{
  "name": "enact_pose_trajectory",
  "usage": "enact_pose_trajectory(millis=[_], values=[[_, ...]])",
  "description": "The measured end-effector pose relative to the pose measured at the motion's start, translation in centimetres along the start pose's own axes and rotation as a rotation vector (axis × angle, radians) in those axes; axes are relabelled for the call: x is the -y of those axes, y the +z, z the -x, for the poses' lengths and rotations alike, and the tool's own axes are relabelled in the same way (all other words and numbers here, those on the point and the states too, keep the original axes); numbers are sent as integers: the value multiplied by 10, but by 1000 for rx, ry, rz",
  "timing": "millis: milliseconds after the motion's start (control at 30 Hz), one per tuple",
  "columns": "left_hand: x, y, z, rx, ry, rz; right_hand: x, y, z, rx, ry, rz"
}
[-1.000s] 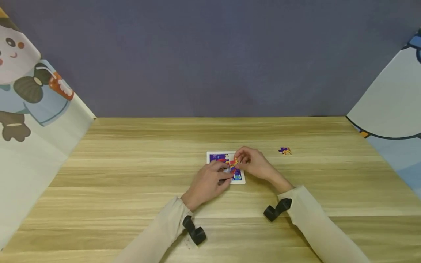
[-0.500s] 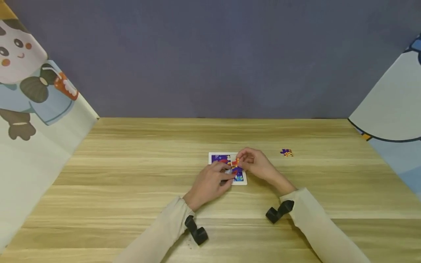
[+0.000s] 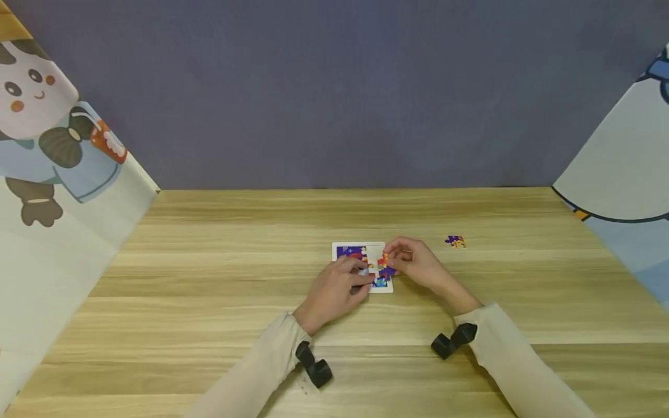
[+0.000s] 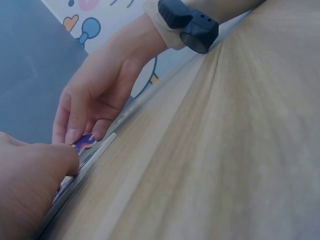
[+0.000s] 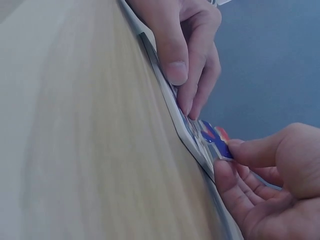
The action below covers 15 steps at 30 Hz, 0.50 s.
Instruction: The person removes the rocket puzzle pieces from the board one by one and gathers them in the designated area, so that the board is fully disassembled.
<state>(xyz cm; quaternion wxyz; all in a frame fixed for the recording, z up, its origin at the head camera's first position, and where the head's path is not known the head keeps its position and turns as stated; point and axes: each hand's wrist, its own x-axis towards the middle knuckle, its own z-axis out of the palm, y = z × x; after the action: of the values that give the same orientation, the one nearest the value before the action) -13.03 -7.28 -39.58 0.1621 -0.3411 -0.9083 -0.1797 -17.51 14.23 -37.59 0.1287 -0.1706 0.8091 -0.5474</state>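
A small jigsaw puzzle in a white tray (image 3: pixel 359 244) lies on the table, printed in purple, red and yellow. My left hand (image 3: pixel 331 288) rests on it, fingertips touching the pieces on its left and middle. At the tray's right side my right hand (image 3: pixel 418 264) pinches a purple and red puzzle piece (image 5: pixel 216 141) between thumb and fingers. That piece is tilted, partly over the tray's right edge. A bare pale patch (image 3: pixel 373 254) of the tray shows at the upper right. My left hand hides part of the puzzle.
One loose purple and yellow puzzle piece (image 3: pixel 456 241) lies on the wooden table (image 3: pixel 235 232), right of the tray. A dark blue-grey wall (image 3: pixel 334 98) rises behind the table, with cartoon-printed panels (image 3: pixel 57 139) at both sides.
My right hand has shifted right with the pinched piece, lifting it off the puzzle's right part and baring pale tray there. My left hand has stayed on the puzzle.
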Motion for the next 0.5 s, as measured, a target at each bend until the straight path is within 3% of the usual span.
enact_pose_trajectory(millis=[500], values=[[-1,0,0,20,-25,1,-7,-16,16,-67,-16,76]])
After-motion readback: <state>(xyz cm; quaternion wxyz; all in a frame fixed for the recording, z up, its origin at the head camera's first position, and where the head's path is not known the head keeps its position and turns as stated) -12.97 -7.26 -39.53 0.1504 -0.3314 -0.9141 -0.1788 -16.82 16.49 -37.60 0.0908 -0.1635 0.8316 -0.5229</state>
